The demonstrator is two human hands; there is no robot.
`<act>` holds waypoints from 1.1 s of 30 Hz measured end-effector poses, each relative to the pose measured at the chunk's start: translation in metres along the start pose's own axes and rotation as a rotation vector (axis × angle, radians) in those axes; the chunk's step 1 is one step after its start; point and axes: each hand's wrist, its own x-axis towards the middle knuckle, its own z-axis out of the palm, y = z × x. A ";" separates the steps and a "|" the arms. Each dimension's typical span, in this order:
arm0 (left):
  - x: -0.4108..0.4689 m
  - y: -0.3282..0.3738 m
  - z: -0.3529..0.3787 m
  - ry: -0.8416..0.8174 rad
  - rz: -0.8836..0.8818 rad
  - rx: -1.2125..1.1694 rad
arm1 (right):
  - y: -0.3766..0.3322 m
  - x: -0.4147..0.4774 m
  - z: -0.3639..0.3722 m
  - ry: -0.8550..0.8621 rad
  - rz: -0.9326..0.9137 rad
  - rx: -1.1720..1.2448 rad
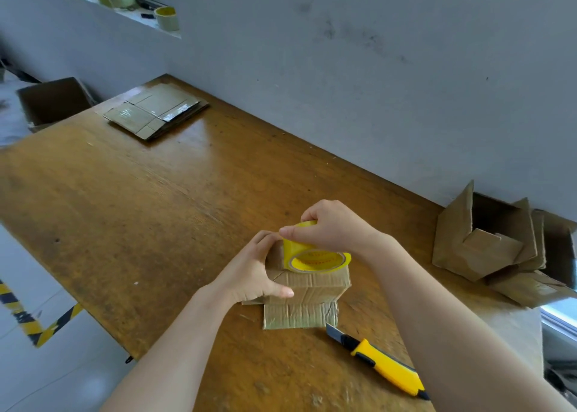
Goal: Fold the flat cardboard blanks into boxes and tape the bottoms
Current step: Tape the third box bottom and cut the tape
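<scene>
Your box (309,282) stands on the wooden table (125,208) with its folded flaps facing up. One loose flap (299,316) lies flat on the wood on the box's near side.

Your left hand (253,268) grips the box's left side, thumb curled across the near face and fingers wrapped over the top edge. Your right hand (334,227) holds the yellow tape roll (315,255), fingers and thumb clamped on its rim. The roll rests tilted on the box's top.

To the near right of the box lies the yellow utility knife (384,364), its blade tip close beside the flap's corner and its handle angled away from the box.

Right of the box and well apart, a cluster of folded boxes (480,249) sits at the table's end against the grey wall (343,83). That wall runs behind the box, with a strip of tabletop between them.

Far to the box's left, the stack of flat blanks (156,111) lies near the table's far corner. A broad stretch of tabletop separates it from the box. The table's left edge is well left of the box. Beyond that edge the floor carries yellow-and-black striped tape (37,327).
</scene>
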 end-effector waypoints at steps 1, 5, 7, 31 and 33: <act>-0.003 -0.001 -0.001 -0.005 -0.002 0.000 | -0.001 -0.003 -0.002 0.001 0.023 -0.045; -0.007 -0.003 -0.002 -0.045 -0.030 0.003 | 0.006 -0.013 -0.012 -0.022 0.169 -0.261; -0.004 -0.002 -0.003 -0.069 -0.041 -0.003 | 0.006 -0.014 -0.009 -0.023 0.221 -0.319; -0.001 0.006 0.032 0.272 -0.263 -0.486 | 0.013 -0.016 -0.007 0.050 0.151 -0.276; 0.001 0.006 0.033 0.285 -0.270 -0.473 | 0.027 -0.017 -0.016 0.025 0.109 -0.128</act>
